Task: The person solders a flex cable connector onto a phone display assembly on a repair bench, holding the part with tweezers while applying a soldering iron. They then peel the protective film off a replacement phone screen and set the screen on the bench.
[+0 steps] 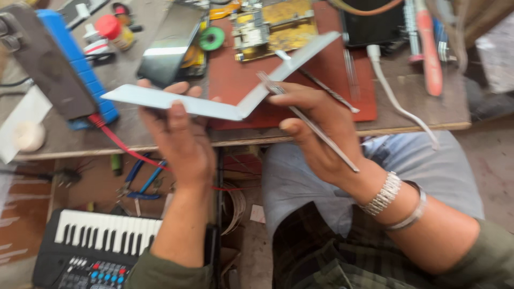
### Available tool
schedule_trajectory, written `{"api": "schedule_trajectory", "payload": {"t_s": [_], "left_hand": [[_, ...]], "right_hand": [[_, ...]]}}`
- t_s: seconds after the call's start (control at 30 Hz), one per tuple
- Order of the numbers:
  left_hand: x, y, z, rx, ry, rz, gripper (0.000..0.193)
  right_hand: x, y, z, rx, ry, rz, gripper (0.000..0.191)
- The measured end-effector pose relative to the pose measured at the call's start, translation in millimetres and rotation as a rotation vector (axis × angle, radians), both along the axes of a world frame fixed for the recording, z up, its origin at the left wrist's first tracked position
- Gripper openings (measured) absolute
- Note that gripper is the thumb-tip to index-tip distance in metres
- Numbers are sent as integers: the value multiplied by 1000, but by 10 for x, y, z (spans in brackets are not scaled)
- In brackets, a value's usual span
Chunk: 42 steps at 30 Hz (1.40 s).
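Two hands: both hold one bent white strip [214,104] above the desk [417,115].
Left hand [179,136]: fingers closed on the strip's left arm, middle of the frame.
Right hand [316,126]: at the bend, fingers closed on thin metal tweezers [321,136].
Long axis: left arm runs flat to the left; the other arm slants to the upper right.
Nearer hand: right is closest to the bend.
Look: flat, pale, shaped like a wide V.

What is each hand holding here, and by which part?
The left hand grips a bent white strip along its left arm, near the bend. The right hand holds thin metal tweezers around their middle.
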<state>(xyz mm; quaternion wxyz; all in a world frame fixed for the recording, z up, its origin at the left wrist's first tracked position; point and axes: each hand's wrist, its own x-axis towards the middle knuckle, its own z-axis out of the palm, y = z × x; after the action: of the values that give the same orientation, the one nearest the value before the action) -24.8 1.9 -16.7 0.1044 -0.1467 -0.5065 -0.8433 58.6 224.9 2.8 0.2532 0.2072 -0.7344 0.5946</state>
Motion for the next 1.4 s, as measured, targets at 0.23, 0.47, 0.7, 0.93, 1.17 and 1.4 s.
{"api": "schedule_trajectory", "payload": {"t_s": [0.23, 0.47, 0.7, 0.93, 1.17, 1.4], "left_hand": [[13, -29, 25, -18, 14, -16, 73], [15, -29, 57, -29, 7, -19, 79], [32, -21, 79, -42, 17, -49, 80], [43, -19, 95, -74, 44, -123, 81], [26, -19, 110, -75, 46, -152, 88], [7, -33, 64, -67, 54, -164, 92]], "right_hand": [[-41, -41, 106, 91, 68, -33, 28], [-73, -100, 165, 116, 104, -70, 29], [-62, -149, 157, 135, 142, -97, 38], [-58, -176, 121, 154, 148, -111, 40], [-50, -199, 111, 137, 126, -79, 38], [-61, -209, 124, 116, 108, -30, 37]]}}
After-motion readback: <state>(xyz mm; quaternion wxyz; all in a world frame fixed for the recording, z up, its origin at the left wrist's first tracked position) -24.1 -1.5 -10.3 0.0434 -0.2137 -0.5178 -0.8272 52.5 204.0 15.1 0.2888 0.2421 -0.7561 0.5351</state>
